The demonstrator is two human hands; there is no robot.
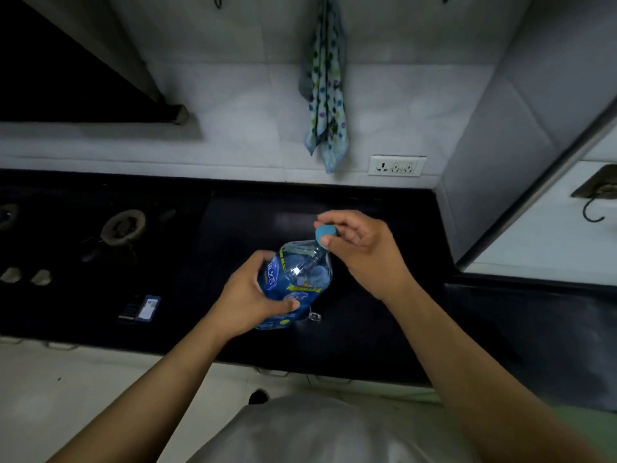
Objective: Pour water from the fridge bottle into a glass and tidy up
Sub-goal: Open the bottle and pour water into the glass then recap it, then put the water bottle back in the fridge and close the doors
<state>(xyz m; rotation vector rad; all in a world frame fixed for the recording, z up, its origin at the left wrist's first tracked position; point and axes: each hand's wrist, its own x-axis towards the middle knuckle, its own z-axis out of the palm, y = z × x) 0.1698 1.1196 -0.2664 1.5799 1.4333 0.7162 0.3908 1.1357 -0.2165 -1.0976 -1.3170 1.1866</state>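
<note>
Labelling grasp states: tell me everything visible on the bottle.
The bottle is clear blue-tinted plastic with a blue label, white lettering and yellow-green bands. Its blue cap is on. It tilts, neck up and to the right, over the counter. The left hand grips its body; the right hand pinches the cap. Its base is hidden.

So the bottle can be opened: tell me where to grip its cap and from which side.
Pinch the cap round its rim with the right hand, coming from the right: the bottle leans with its neck that way, and the left hand holds its body.
</note>
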